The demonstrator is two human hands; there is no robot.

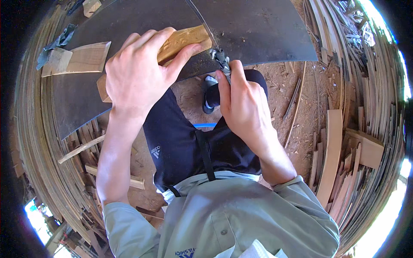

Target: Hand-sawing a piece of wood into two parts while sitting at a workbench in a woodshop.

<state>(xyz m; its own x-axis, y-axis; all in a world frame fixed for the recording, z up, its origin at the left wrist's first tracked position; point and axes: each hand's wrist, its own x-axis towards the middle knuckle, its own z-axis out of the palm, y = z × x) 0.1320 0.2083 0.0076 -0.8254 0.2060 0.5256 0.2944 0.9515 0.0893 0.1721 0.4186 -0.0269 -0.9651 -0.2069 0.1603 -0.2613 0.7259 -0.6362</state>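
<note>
My left hand (pixel 140 71) is closed over a wooden block (pixel 187 41), its fingers across the top and the thumb along the near side. The block lies on a dark tabletop (pixel 262 26), its right end sticking out past my thumb. At that end, the narrow dark blade of a handsaw (pixel 200 17) runs up and away, against or just beside the wood. My right hand (pixel 243 96) grips the saw's handle, which looks wrapped in grey material, near the table's front edge. Teeth on the blade are too small to make out. Part of the block is hidden under my left hand.
On the table's left lie a flat wooden piece (pixel 88 58) and a crumpled dark cloth or wrapper (pixel 58 43). A wood chunk (pixel 91 7) sits farther back. Stacked wood strips (pixel 378 86) line both sides. Offcuts and a board (pixel 331 155) stand at right.
</note>
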